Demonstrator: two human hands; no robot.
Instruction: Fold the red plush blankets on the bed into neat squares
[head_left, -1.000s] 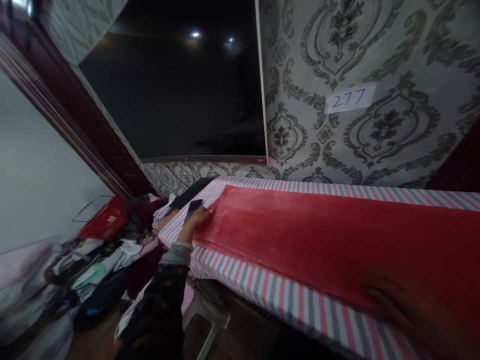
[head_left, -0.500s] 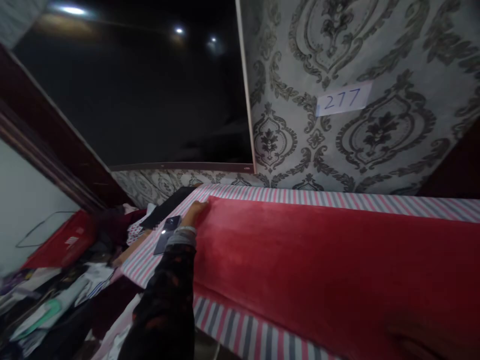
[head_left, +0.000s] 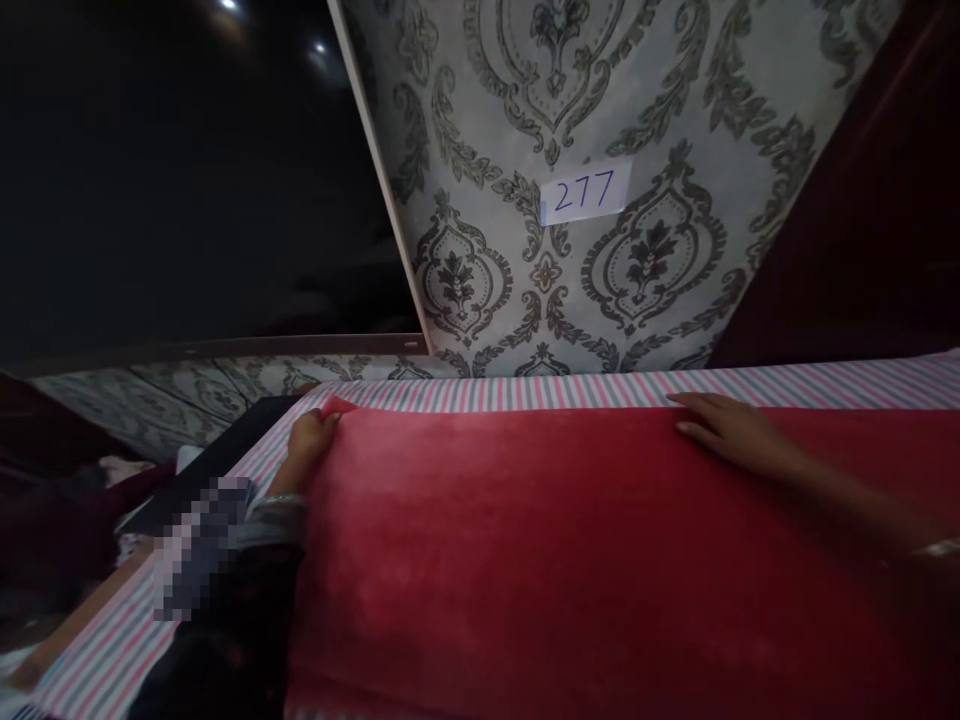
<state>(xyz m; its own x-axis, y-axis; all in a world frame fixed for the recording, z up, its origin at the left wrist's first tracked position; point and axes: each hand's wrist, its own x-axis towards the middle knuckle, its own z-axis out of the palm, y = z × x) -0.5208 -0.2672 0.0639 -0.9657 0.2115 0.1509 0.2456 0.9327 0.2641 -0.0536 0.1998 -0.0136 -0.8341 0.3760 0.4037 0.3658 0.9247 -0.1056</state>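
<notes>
A red cloth [head_left: 510,540] lies spread over a striped pink, grey and white sheet [head_left: 480,394]. Its far left corner is pinched in my left hand [head_left: 309,442], where a small flap of red is lifted at the fingertips. My right hand [head_left: 724,425] rests flat near the cloth's far edge, fingers stretched to the left, with the fingertips at the border between red cloth and striped sheet. The cloth's near side runs out of the bottom of the view.
Left of my left wrist lies a dark, pixelated object [head_left: 202,550] on the striped sheet. A black item [head_left: 217,455] sits at the far left end. Behind stand a large dark screen [head_left: 187,200] and a patterned wall with a paper marked 277 [head_left: 586,192].
My view has turned to the right. My right hand has moved from the near right, where it was blurred, up to the cloth's far edge. My left hand stays at the corner.
</notes>
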